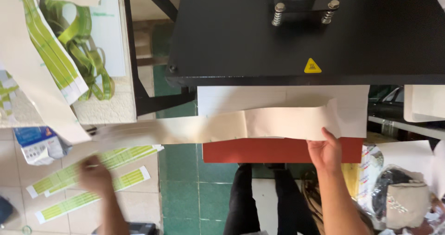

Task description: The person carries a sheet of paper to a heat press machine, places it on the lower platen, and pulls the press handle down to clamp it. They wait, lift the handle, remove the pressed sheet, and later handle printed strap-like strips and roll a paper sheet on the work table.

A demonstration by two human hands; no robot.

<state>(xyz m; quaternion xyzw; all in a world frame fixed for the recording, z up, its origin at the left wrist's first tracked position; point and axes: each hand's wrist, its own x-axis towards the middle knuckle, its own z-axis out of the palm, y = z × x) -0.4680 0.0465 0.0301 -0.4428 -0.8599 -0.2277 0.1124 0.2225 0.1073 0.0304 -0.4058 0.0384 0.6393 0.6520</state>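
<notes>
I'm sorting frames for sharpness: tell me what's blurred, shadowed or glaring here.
Head view: left hand and the long paper strip's left end smear with motion blur; right hand is sharp; press platen shades the white sheet beneath; no strong glare.

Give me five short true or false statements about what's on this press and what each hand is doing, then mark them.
1. The right hand touches the long cream paper strip lying across the press bed. True.
2. The black top platen rests shut on the strip. False: it is raised above it.
3. The left hand is blurred, near the green printed strips on the floor. True.
4. The pad under the paper is blue. False: it is red-brown.
5. The left hand holds scissors. False: none are visible.
</notes>
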